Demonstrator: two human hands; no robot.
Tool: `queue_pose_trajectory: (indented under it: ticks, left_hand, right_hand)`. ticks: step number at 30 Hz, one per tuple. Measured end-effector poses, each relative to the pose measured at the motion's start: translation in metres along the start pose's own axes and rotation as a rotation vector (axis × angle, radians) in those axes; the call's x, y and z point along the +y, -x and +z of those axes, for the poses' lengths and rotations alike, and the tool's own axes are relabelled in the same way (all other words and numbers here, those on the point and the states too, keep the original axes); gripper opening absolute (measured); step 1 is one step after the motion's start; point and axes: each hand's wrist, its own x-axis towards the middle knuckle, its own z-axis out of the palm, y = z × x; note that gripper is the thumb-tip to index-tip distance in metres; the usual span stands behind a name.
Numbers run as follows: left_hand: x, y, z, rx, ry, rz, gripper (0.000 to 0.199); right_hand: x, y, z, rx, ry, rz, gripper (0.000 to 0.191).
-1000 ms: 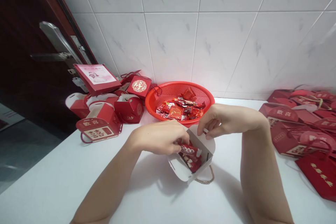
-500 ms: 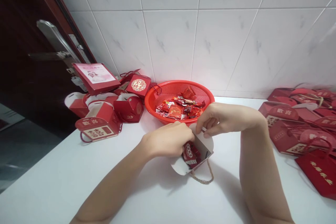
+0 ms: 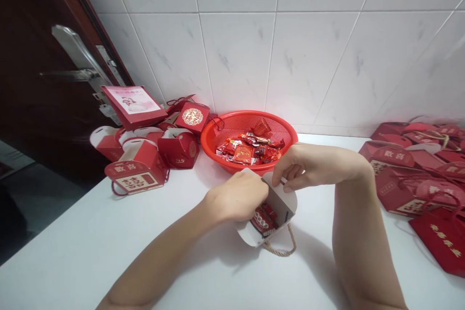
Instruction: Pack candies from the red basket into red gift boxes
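Note:
A small paper candy box (image 3: pixel 284 207) stands unfolded at the top in front of me, its pale inner flaps spread and a twisted rope handle (image 3: pixel 281 252) lying at its near side. Red-wrapped sweets (image 3: pixel 264 220) show inside. My left hand (image 3: pixel 240 196) reaches down into the box; its fingers are hidden there, so what they grip does not show. My right hand (image 3: pixel 300 167) pinches the upper right flap between thumb and fingers. Just behind the box sits a red plastic basket (image 3: pixel 210 138) with wrapped sweets (image 3: pixel 242 154) in it.
Several red gift boxes (image 3: pixel 140 167) are grouped at the left by the basket. More red boxes (image 3: pixel 399 179) are piled along the right side of the white table (image 3: pixel 189 271). A tiled wall (image 3: pixel 236 58) closes the back, and a dark door (image 3: pixel 32 58) stands at the left.
My left hand has shifted slightly right and turned over the box opening, and the sweets inside have moved a little. My right hand keeps its pinch on the flap.

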Motion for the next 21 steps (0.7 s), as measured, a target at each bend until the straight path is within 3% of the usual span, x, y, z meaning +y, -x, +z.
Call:
queue_pose_trajectory:
  ticks: [3,7,12,17,21]
  left_hand:
    - [-0.008,0.007,-0.009,0.051,0.077,0.041,0.017]
    - [-0.016,0.012,-0.016,0.128,0.074,-0.015,0.021]
    - [-0.009,0.004,-0.008,0.068,0.05,-0.006,0.022]
    - [0.002,-0.007,-0.001,0.126,0.093,0.004,0.02]
    - [-0.002,-0.002,-0.005,0.165,0.137,0.02,0.022]
  right_hand:
    - [0.001,0.001,-0.001,0.009,0.004,0.007,0.019]
    - [0.002,0.001,-0.002,0.018,0.012,0.021,0.02]
    - [0.003,0.0,-0.002,0.019,0.006,0.013,0.021]
    - [0.003,0.002,-0.002,0.004,0.011,0.004,0.024]
    - [0.004,0.003,-0.002,0.019,0.027,0.008,0.021]
